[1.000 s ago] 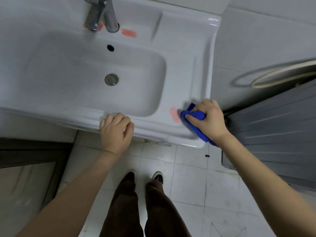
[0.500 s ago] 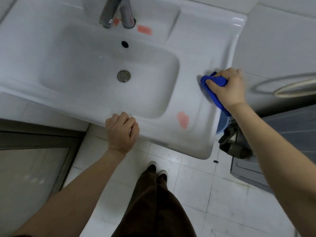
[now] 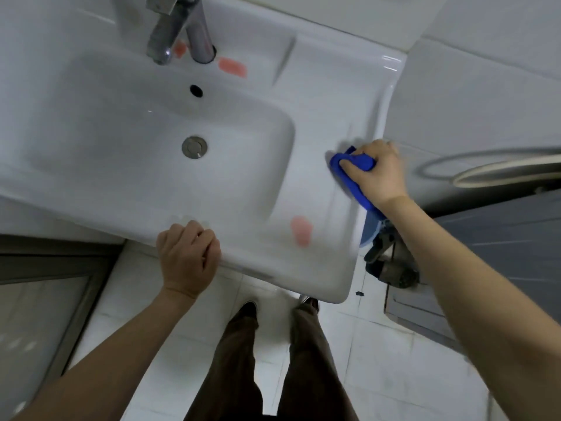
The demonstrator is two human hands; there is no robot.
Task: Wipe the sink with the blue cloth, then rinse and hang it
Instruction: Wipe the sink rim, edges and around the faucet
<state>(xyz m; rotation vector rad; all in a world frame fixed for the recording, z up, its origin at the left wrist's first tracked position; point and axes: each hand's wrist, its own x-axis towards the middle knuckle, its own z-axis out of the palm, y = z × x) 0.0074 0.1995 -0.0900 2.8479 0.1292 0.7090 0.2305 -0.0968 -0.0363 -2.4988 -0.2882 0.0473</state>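
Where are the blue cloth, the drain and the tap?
cloth (image 3: 362, 161), head view, bunched part between thumb and fingers
drain (image 3: 194, 147), head view, centre of the plug
tap (image 3: 164, 34), head view, middle of the spout

cloth (image 3: 349, 174): blue | sink (image 3: 318, 123): white | smears (image 3: 301, 231): pink | trousers (image 3: 236, 360): brown

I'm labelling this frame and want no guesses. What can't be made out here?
Head view:
1. Chrome tap: top cut off by the upper edge.
2. Blue cloth: mostly hidden under the gripping right hand.
3. Left hand on the white ceramic sink's front rim: its back hides whether the fingers grip.
4. Dark object beneath the sink's right end: blurred, partly behind the right forearm.
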